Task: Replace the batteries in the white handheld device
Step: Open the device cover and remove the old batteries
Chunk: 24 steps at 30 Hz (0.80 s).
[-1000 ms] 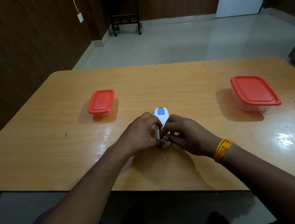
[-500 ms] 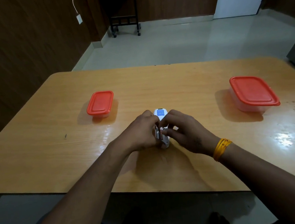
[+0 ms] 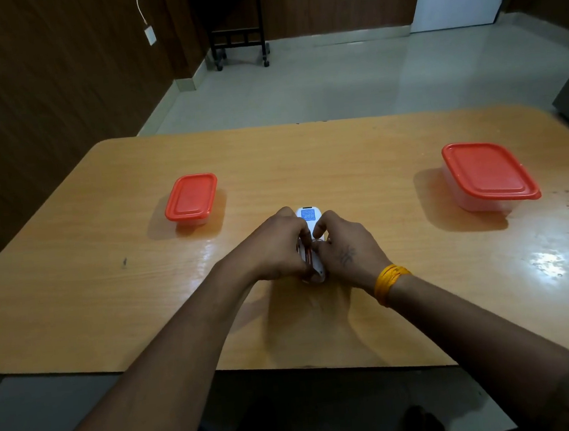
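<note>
Both hands grip the white device (image 3: 308, 217) on the table (image 3: 340, 162): left hand (image 3: 275, 247) at nine o'clock, right hand (image 3: 346, 249) at three.

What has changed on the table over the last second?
Very little. Both hands, left hand and right hand, kept their grip on the white handheld device, fingers shifting slightly; a reddish-brown cylinder, perhaps a battery, now shows between them. The two red-lidded plastic containers, small and large, stayed put.
</note>
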Available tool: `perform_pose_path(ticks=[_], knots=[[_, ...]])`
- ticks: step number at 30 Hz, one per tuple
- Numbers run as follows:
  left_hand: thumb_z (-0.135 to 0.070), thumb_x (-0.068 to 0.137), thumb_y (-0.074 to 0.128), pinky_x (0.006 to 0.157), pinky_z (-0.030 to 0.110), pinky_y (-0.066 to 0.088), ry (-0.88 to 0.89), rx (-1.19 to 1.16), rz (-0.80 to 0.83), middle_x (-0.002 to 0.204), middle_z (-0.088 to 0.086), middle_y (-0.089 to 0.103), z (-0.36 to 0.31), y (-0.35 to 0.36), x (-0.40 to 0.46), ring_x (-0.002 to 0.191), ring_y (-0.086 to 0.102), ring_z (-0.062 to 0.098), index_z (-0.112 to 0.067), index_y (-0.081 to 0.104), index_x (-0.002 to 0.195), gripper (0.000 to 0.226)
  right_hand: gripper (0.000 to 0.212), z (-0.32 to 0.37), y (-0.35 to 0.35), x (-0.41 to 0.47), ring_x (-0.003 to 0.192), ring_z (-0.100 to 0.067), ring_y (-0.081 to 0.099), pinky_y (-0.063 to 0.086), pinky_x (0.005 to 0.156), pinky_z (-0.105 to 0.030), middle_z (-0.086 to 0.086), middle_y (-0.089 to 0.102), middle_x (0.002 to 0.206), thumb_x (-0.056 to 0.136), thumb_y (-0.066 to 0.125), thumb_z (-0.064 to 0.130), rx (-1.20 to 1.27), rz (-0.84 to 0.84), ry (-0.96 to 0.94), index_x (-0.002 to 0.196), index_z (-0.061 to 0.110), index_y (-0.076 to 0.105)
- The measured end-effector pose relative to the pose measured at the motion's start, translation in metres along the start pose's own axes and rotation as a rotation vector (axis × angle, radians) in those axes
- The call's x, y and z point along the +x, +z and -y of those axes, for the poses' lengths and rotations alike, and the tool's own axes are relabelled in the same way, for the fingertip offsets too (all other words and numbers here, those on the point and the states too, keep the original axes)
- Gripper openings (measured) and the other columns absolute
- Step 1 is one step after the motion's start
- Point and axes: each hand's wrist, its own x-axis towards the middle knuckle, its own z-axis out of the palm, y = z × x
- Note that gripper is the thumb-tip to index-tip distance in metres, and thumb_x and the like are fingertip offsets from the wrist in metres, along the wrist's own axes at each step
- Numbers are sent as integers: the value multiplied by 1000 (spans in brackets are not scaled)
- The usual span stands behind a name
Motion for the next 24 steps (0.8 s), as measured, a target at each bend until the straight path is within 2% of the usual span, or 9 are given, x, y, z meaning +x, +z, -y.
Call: perform_pose_path(ticks=[10,14,17,19,21,24], knots=[[-27,63,99,86,43,56,-32,-95,17,117,2,50,4,0,1,102,60,22,-19,60,106,59,18,-5,-1,3,89,-33,61,37,63,-35,-11,68,96,97,64,24,-43,0,-45,110,15,54],[-29,77,91,82,40,52,-43,-118,-4,107,0,62,7,-1,2,96,61,22,-17,62,102,39,19,-9,0,4,86,-31,61,36,61,-35,-9,67,93,95,65,25,-52,-20,-59,109,19,54],[-27,87,81,79,37,52,-80,-158,-88,103,2,70,5,2,4,92,63,21,-15,67,100,23,18,-9,0,1,82,-31,61,40,60,-36,-7,66,89,94,64,23,-58,-39,-88,109,20,55],[-27,86,81,71,33,49,-109,-186,-129,100,2,71,2,5,5,86,61,19,-16,68,99,22,18,-9,-1,0,82,-30,61,44,62,-37,-4,65,87,92,64,23,-58,-48,-93,108,20,57],[-25,85,81,66,31,48,-131,-223,-145,95,2,72,0,7,4,82,62,18,-20,68,103,23,16,-8,-4,1,83,-28,61,42,62,-36,-1,64,86,91,63,23,-49,-35,-71,105,20,59],[-20,83,79,65,30,48,-134,-210,-172,89,1,72,-3,9,3,78,63,18,-22,73,100,19,14,-5,-12,4,87,-26,60,38,62,-33,0,64,88,89,66,25,-32,-4,-22,100,17,65]])
